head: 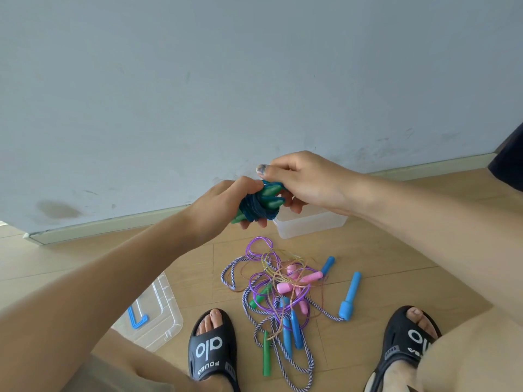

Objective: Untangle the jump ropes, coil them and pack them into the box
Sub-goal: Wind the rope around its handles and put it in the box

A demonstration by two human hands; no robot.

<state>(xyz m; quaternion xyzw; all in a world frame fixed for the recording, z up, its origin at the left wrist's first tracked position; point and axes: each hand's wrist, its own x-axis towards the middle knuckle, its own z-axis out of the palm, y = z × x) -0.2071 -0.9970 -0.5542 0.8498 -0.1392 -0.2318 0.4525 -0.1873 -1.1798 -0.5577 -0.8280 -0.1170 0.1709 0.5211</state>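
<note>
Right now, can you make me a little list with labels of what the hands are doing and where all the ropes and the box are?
left hand: grips the coiled blue rope with green handles
right hand: holds the same bundle's other side
bundle place: in the air, above the floor
box: clear, on the floor by the wall, partly behind the hands
lid: clear, on the floor near the left foot
tangled pile: purple, striped and thin ropes, with pink, blue and green handles, between the feet

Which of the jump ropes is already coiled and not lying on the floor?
The dark blue rope with green handles, wound into a bundle and held by both the left hand and the right hand. The others lie in a tangled pile on the floor.
</note>
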